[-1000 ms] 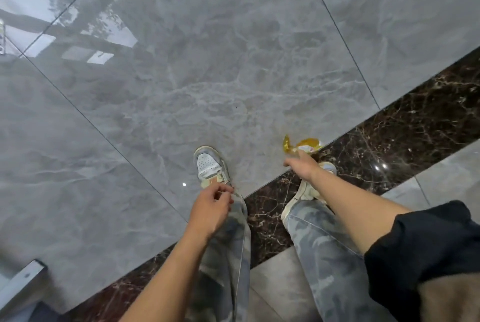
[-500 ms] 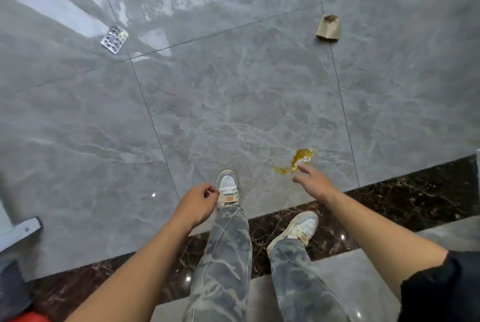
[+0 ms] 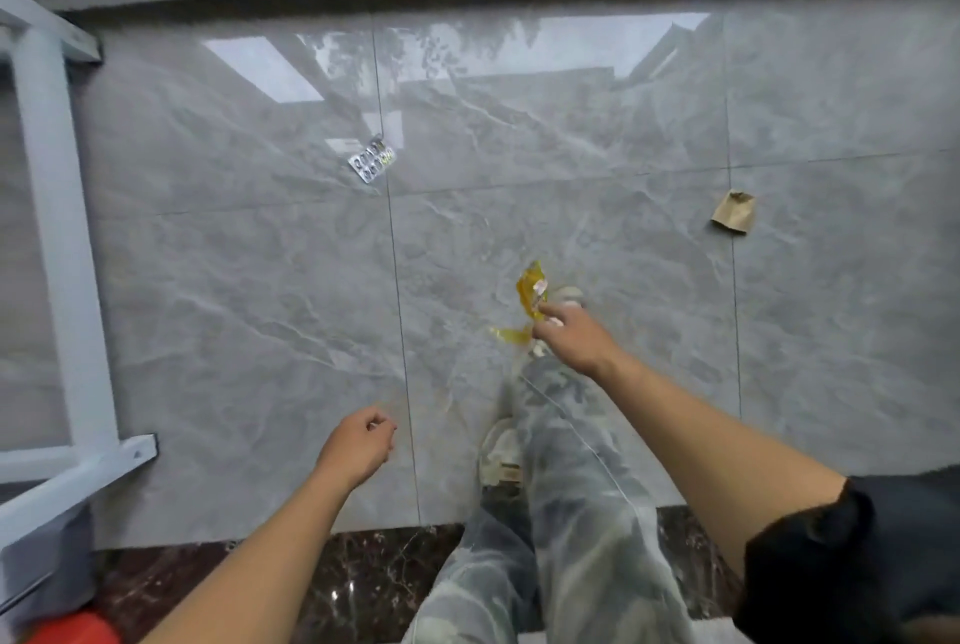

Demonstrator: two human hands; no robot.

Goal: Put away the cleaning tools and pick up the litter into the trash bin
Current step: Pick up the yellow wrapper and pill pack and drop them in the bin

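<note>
My right hand [image 3: 574, 339] is stretched forward over the grey tiled floor, shut on a crumpled yellow wrapper [image 3: 530, 292] that sticks up from its fingers. My left hand [image 3: 358, 446] hangs lower at centre left, fingers curled in with nothing seen in it. A silver blister pack [image 3: 372, 160] lies on the floor further ahead, near a tile joint. A brown paper scrap [image 3: 734, 212] lies to the right. No trash bin is in view.
A white metal frame [image 3: 57, 238] stands along the left side, with a red object [image 3: 72, 630] at the bottom left corner. My legs in camouflage trousers and a light shoe [image 3: 501, 456] are below the hands. A dark marble strip [image 3: 311, 570] runs across near me.
The view has tilted up and forward, so the far wall base, blister pack and paper scrap sit nearer the middle. My right hand has lifted the yellow wrapper; my left hand has moved away from my shoe.
</note>
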